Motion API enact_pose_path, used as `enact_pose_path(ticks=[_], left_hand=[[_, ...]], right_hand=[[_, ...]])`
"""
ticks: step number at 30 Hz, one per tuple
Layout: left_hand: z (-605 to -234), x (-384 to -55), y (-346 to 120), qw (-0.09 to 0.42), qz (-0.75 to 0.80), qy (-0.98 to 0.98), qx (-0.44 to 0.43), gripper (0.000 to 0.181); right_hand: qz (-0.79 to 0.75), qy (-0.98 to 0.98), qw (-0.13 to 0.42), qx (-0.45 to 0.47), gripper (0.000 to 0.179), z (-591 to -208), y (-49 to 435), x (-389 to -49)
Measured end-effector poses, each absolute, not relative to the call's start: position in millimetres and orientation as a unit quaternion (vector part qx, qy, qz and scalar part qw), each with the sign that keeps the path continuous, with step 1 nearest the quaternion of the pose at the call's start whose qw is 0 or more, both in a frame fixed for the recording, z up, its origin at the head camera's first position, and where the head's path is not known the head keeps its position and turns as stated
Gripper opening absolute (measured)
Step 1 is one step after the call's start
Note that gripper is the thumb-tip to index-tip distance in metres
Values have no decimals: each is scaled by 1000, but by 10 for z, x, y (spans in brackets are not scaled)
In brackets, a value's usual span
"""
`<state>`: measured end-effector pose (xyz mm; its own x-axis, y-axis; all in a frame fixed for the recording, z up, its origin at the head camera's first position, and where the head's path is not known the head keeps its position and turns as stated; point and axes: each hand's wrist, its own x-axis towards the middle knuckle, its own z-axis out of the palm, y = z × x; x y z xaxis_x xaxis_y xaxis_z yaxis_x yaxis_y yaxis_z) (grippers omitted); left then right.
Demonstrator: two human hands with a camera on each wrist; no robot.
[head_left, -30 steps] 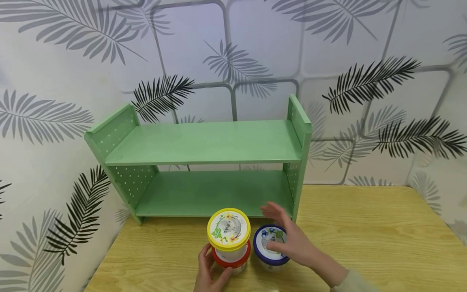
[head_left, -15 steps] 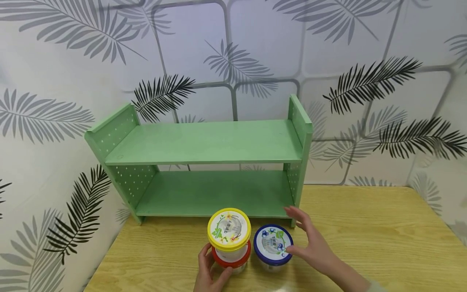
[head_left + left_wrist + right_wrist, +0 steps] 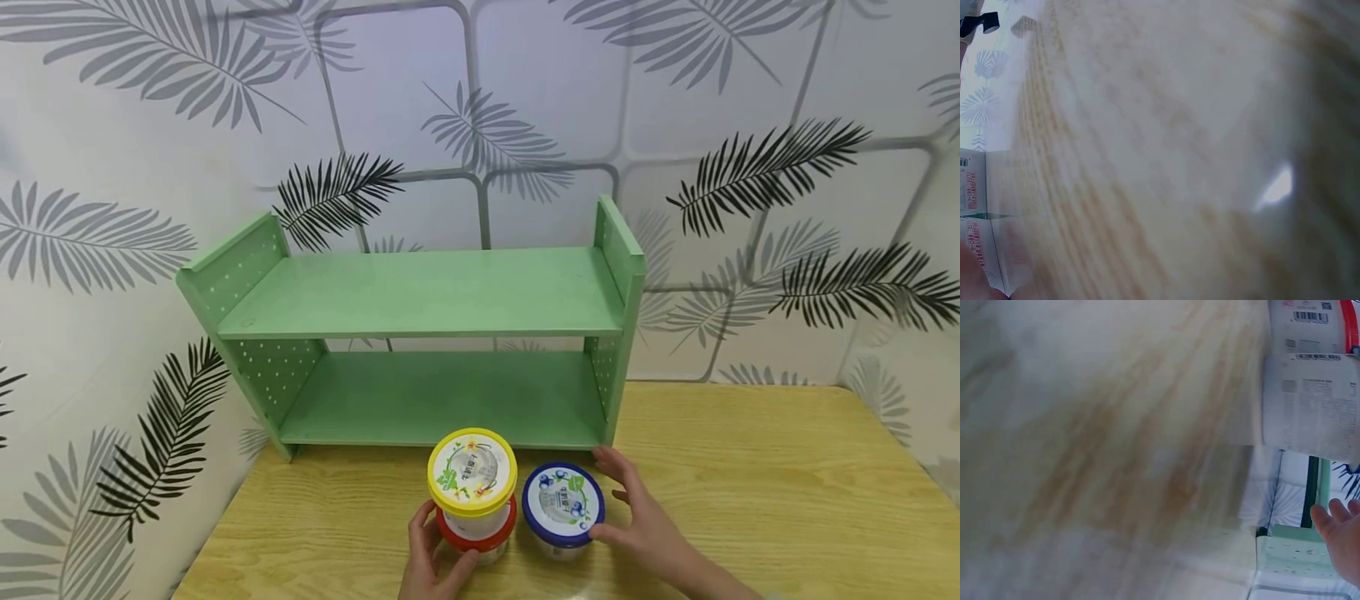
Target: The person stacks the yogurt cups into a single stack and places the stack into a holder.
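Three white plastic tubs with printed lids are on the table in the head view. The yellow-lidded tub (image 3: 472,473) stands on top of the red-lidded tub (image 3: 491,542). My left hand (image 3: 433,568) holds the red-lidded tub, thumb at the front and fingers round its left side. Just right of the stack is the blue-lidded tub (image 3: 562,505), upright. Beside it my right hand (image 3: 647,533) has its fingers spread, the thumb tip at the lid's edge. In the right wrist view the fingers of the right hand (image 3: 1344,540) are apart from the white tub wall (image 3: 1313,406).
Behind the tubs stands a green two-tier shelf (image 3: 420,292) with raised side panels. It sits on a wood-grain table (image 3: 750,475) that extends to the right. A leaf-patterned wall (image 3: 540,92) rises behind.
My right hand has drawn back rightward from over the blue-lidded tub, then come down beside it. The left hand and the stacked tubs have stayed in place.
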<state>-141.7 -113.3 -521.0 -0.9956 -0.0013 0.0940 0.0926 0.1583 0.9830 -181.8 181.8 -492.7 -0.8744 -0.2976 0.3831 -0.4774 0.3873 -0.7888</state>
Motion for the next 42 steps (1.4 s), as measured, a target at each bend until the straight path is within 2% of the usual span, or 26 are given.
enact_pose_path(ticks=[9, 16, 25, 42], left_hand=[[-5213, -1421, -1133, 43, -639, -767, -34, 80], [-5207, -1417, -1138, 39, -641, -766, -32, 81], [-5198, -1421, -1144, 30, -643, -764, -27, 81], [-5189, -1410, -1126, 15, -647, -762, -9, 84]], right_hand=[[524, -824, 28, 212, 100, -5015, 1755, -1834], [522, -821, 23, 229, 108, -5046, 1706, -1815], [542, -817, -49, 192, 106, -5062, 1640, -1800], [548, -818, -58, 168, 96, -5025, 1576, -1810]])
